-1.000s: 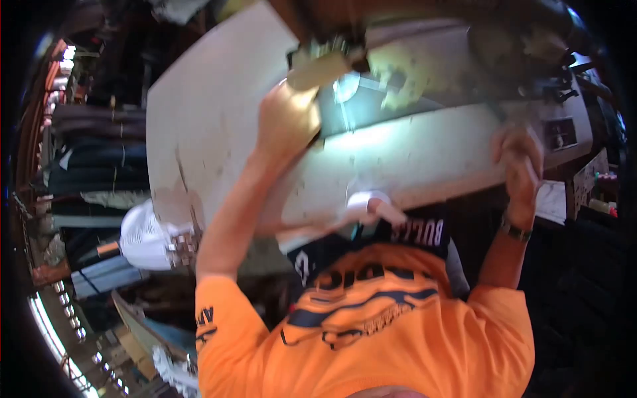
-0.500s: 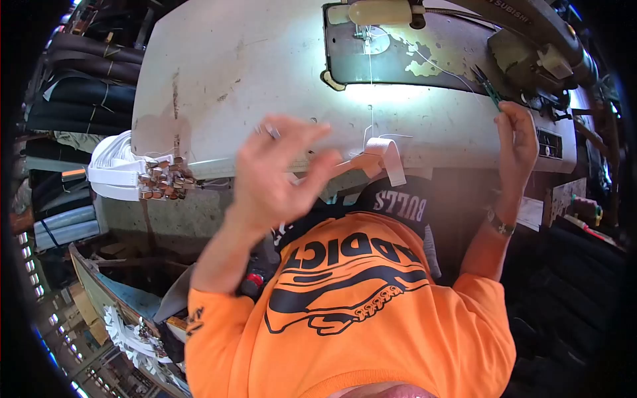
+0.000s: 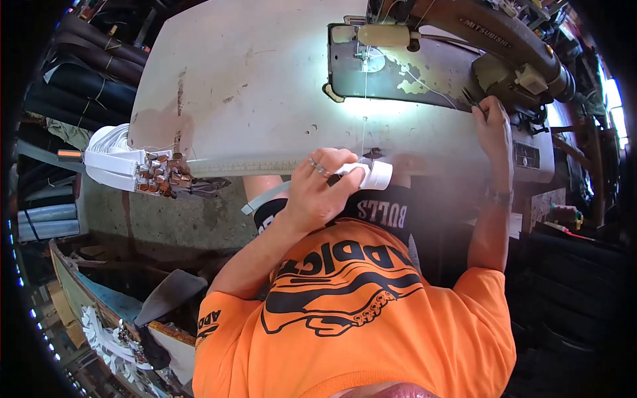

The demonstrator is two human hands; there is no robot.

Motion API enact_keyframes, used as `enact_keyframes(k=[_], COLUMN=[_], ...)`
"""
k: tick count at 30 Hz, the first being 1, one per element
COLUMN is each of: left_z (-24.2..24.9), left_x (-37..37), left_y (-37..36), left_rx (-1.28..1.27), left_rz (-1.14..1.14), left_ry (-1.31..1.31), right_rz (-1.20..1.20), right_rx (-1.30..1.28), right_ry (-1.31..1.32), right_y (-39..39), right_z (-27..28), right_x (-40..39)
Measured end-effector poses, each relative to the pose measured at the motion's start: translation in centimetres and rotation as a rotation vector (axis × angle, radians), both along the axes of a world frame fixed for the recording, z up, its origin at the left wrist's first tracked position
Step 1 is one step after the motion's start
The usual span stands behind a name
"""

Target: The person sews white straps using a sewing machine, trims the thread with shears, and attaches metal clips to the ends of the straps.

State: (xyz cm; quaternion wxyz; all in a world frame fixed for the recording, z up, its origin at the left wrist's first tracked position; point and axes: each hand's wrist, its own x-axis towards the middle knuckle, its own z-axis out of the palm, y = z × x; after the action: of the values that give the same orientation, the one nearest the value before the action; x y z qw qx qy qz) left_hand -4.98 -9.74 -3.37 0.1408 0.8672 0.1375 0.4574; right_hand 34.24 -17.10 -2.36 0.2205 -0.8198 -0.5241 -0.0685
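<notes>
A white strap [image 3: 379,176], folded over at one end, is held in the closed fingers of my left hand [image 3: 322,189] at the table's front edge. Its longer tail [image 3: 265,199] hangs out below the hand to the left. A white thread [image 3: 364,126] runs from the needle area of the sewing machine [image 3: 488,30] down towards the strap. At the right, my right hand [image 3: 492,123] is closed around thread snips [image 3: 470,97], whose dark points face up and left. Fingers hide most of the snips, and their blades appear slightly apart.
A bundle of white straps with metal buckles [image 3: 162,174] hangs over the table's [image 3: 219,93] left edge. Dark rolled material [image 3: 99,93] is stacked farther left. More white straps [image 3: 113,341] lie at lower left. A ruler strip [image 3: 252,166] runs along the front edge.
My left hand has moved right and its fingers have closed on the white strap, which was hanging at the edge. My right hand with the snips has shifted slightly left.
</notes>
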Motion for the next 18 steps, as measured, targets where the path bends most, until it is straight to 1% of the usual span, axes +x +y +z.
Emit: enact_keyframes(k=[1,2,4,7,10,13,18], left_z=[-0.3,-0.7,-1.2,-1.5,-1.8,-1.9,-2.1], left_x=[-0.3,-0.5,-0.6,-0.7,-0.4,-0.4,-0.6], left_y=[0.2,0.3,0.3,0.1,0.0,-0.1,-0.3], left_rx=[0.018,0.034,0.074,0.079,0.069,0.073,0.076], left_rz=[0.002,0.008,0.022,0.022,0.029,0.048,0.056], left_ry=[-0.004,-0.010,-0.029,-0.048,-0.060,-0.060,-0.051], right_rz=[0.044,0.091,0.187,0.474,0.827,0.908,1.025], right_rx=[0.009,0.015,0.023,-0.083,-0.031,-0.038,-0.122], right_ry=[0.077,0.245,0.588,0.482,0.026,-0.155,-0.189], right_y=[0.0,-0.2,-0.5,-0.2,1.4,2.7,4.0], right_z=[1.0,2.2,5.4,7.4,6.5,6.5,6.2], right_x=[-1.0,-2.5,-8.1,-12.7,-13.8,-14.9,-16.7])
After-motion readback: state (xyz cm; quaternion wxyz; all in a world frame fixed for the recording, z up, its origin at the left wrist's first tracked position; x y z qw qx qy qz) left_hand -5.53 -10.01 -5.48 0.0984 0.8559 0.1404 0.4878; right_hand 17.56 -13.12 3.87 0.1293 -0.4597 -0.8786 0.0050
